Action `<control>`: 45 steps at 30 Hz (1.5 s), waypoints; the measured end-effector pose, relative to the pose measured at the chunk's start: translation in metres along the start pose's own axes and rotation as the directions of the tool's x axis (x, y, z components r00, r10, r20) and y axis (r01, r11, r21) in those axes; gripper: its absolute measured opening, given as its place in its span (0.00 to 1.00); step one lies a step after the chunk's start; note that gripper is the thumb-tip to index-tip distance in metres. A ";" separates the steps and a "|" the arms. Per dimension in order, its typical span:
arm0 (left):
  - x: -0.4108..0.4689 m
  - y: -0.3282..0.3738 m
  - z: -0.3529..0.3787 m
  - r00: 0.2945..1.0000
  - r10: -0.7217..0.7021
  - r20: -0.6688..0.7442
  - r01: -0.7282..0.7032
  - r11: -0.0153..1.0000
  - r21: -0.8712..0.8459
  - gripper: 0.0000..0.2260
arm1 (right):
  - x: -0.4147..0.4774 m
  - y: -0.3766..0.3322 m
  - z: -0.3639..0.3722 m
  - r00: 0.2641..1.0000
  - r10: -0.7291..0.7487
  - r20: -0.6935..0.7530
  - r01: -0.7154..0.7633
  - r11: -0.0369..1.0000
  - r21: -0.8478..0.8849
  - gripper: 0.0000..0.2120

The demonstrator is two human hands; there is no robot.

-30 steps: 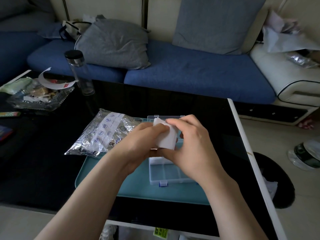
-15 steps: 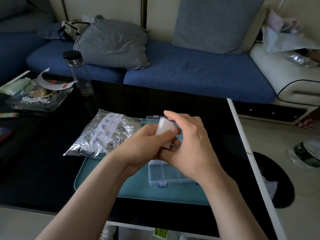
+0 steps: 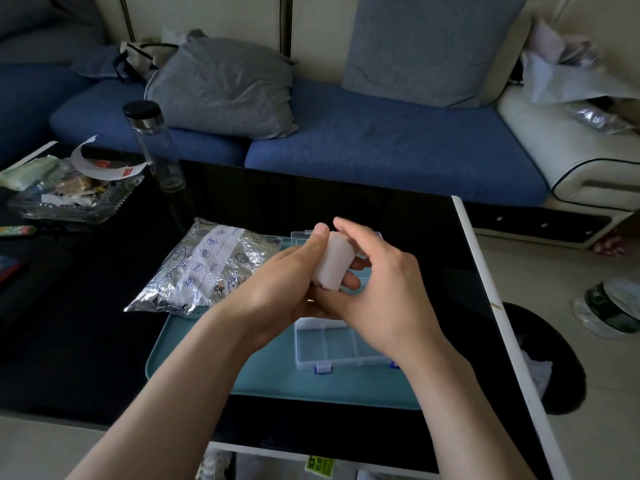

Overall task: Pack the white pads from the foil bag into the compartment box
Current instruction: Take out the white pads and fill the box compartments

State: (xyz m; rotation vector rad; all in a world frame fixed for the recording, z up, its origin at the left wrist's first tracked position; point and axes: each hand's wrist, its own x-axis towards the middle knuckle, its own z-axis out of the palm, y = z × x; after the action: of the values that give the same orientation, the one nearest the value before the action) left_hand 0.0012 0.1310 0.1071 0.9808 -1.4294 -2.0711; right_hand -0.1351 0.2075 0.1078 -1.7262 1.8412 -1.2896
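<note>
- Head view: my left hand (image 3: 277, 289) and my right hand (image 3: 388, 292) meet above the tray (image 3: 214, 344), and both grasp one white pad (image 3: 334, 263) between them.
- My left thumb lies along the left side of the pad, with its tip near the top. The other left fingers are hidden, so I cannot tell how they lie.
- My right fingers (image 3: 351, 280) are curled around the pad from the right, and two tips show at its lower right edge.
- The pad stands nearly upright in the air, above the far half of the box (image 3: 332, 344).
- The box is clear plastic and open. It sits on the right part of the teal tray, with blue latches on its near edge.
- The foil bag (image 3: 204, 268) lies at the far left corner of the tray, partly over the black table (image 3: 86, 323).
- A clear bottle (image 3: 152, 147) stands near the far edge of the table, toward the left.
- A glass dish (image 3: 69, 202) with papers sits near the far left corner of the table.
- A blue sofa (image 3: 381, 143) with grey cushions is behind the table.
</note>
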 end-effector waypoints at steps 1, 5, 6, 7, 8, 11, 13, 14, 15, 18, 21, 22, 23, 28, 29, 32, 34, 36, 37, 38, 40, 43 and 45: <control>0.000 0.000 0.001 1.000 0.006 0.010 -0.006 1.000 0.016 0.27 | -0.001 -0.001 -0.001 1.000 0.013 0.013 -0.013 0.999 0.030 0.41; -0.002 0.000 0.001 0.999 0.032 0.013 -0.032 0.999 0.031 0.25 | -0.001 0.001 0.001 1.000 -0.025 -0.015 0.025 0.999 0.030 0.33; -0.001 0.000 0.000 0.999 0.031 0.012 -0.031 0.999 0.022 0.25 | -0.001 0.001 0.002 0.999 -0.031 -0.018 0.032 0.999 0.041 0.32; -0.001 0.000 0.000 0.999 0.031 0.011 -0.031 0.999 0.018 0.25 | -0.001 0.003 0.002 0.999 -0.052 -0.015 0.053 0.998 0.037 0.30; -0.001 0.001 -0.001 0.999 0.031 0.011 -0.031 0.999 0.019 0.24 | -0.001 0.004 0.003 0.997 -0.081 -0.012 0.081 0.996 0.021 0.27; -0.001 0.001 0.000 1.000 0.016 0.012 -0.016 1.000 0.018 0.24 | 0.000 0.009 0.004 0.991 -0.130 -0.011 0.129 0.991 -0.028 0.20; -0.001 0.001 -0.001 0.999 0.001 0.038 -0.002 1.000 0.023 0.21 | 0.001 0.010 0.004 0.990 -0.138 -0.012 0.137 0.989 -0.055 0.15; -0.002 0.001 -0.001 0.998 -0.006 0.065 0.004 0.999 0.034 0.19 | 0.001 0.010 0.003 0.990 -0.139 -0.003 0.139 0.989 -0.051 0.14; -0.002 0.001 -0.002 0.996 -0.013 0.091 0.010 0.999 0.042 0.17 | 0.001 0.009 0.003 0.990 -0.137 0.010 0.138 0.990 -0.030 0.13; -0.002 0.000 -0.001 0.997 -0.025 0.072 0.022 0.999 0.049 0.19 | -0.002 0.004 0.000 0.995 -0.083 0.047 0.080 0.994 0.075 0.16; -0.001 -0.002 0.000 0.999 -0.032 0.009 0.032 0.998 0.049 0.19 | -0.003 0.002 0.000 0.996 -0.075 0.055 0.075 0.997 -0.007 0.25; -0.001 -0.002 0.000 0.999 -0.033 0.005 0.032 0.998 0.063 0.17 | -0.002 0.003 0.002 0.996 -0.080 0.050 0.082 0.996 -0.044 0.26; -0.002 -0.002 0.001 0.999 -0.033 -0.002 0.033 0.996 0.078 0.15 | -0.002 0.003 0.003 0.996 -0.081 0.045 0.084 0.994 -0.067 0.26; 0.001 -0.003 0.000 0.996 -0.042 -0.076 0.045 0.998 0.036 0.15 | -0.003 -0.004 0.003 0.996 -0.026 0.087 0.021 0.998 0.055 0.25; 0.002 -0.004 -0.002 0.994 -0.045 -0.097 0.046 0.999 0.015 0.21 | -0.002 -0.005 0.002 0.996 0.007 0.087 -0.017 0.994 0.111 0.24; 0.005 -0.004 -0.003 0.991 -0.026 -0.133 0.028 1.000 0.009 0.30 | 0.003 -0.003 0.001 0.979 0.200 0.029 -0.201 0.957 0.211 0.21; 0.003 -0.002 -0.001 0.995 -0.012 -0.103 0.016 0.999 0.036 0.29 | 0.009 0.001 0.000 0.946 0.320 0.050 -0.321 0.905 0.280 0.13; 0.002 -0.001 -0.001 0.998 -0.024 -0.066 0.029 0.996 0.083 0.28 | 0.010 0.004 -0.001 0.916 0.380 0.131 -0.402 0.861 0.312 0.06; 0.002 -0.002 -0.001 0.998 -0.024 -0.065 0.032 0.991 0.131 0.26 | 0.010 0.005 0.000 0.905 0.397 0.154 -0.426 0.844 0.326 0.05; 0.003 -0.004 -0.002 0.996 -0.007 -0.085 0.026 0.976 0.217 0.23 | 0.010 0.006 0.001 0.899 0.409 0.159 -0.439 0.829 0.346 0.04; 0.006 -0.012 -0.005 0.981 0.086 -0.172 0.022 0.837 0.546 0.20 | 0.011 0.013 0.003 0.894 0.436 0.105 -0.442 0.816 0.372 0.05; 0.006 -0.031 -0.013 0.953 0.229 -0.198 0.108 0.354 0.929 0.20 | 0.012 0.032 0.009 0.877 0.473 -0.080 -0.437 0.857 0.274 0.07; 0.006 -0.039 -0.017 0.973 0.188 -0.138 0.106 0.169 0.980 0.19 | 0.010 0.044 0.011 0.872 0.457 -0.175 -0.437 0.888 0.143 0.09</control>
State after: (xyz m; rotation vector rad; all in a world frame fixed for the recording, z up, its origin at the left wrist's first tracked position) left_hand 0.0115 0.1309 0.0657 1.4930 -2.6650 -0.5811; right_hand -0.1576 0.1884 0.0715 -1.0513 2.0866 -1.3647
